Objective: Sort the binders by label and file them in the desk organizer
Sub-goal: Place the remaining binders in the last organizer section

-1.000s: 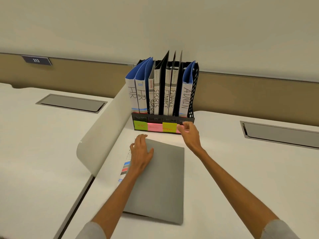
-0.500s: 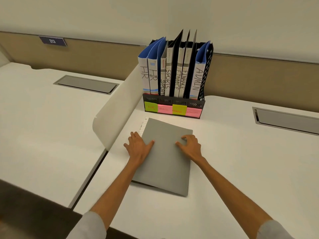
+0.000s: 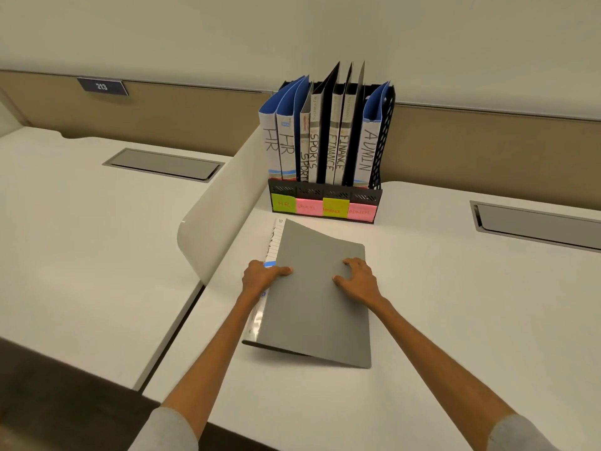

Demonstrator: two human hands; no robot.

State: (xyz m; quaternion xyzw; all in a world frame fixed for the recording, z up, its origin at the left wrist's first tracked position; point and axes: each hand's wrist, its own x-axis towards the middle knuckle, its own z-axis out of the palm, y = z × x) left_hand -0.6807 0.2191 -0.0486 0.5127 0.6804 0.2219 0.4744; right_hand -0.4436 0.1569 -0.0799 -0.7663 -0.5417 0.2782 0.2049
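one gray binder (image 3: 318, 307) lies on the white bench (image 3: 455, 320), right in front of the person. its long side runs from near to far, with the far end leaning a little to the left. white page tabs (image 3: 273, 242) stick out along its left edge.

the left hand (image 3: 263, 278) is clamped on that left edge - thumb on top of the cover, fingers tucked under it. the left edge is up off the bench and the right edge is down. i cannot tell if the whole binder is lifting or only its cover.

the right hand (image 3: 359, 281) rests on top of the cover, nearer the right side. its fingers are bent and spread, with the tips pressing down. it wraps around nothing.

the desk organizer (image 3: 385, 135) stands straight ahead, just past the far end of the binder. seven binders stand in it, marked hr, hr, sports, sports, finance, finance and admin. sticky notes (image 3: 325, 208) on the front name the four slots in the same order, left to right.

no label shows on the gray binder, so i think the job now is to find it - maybe by tipping the binder up. then it has to stand on end and go forward into the right slot. both hands are about as near, but only the left one has a real hold.
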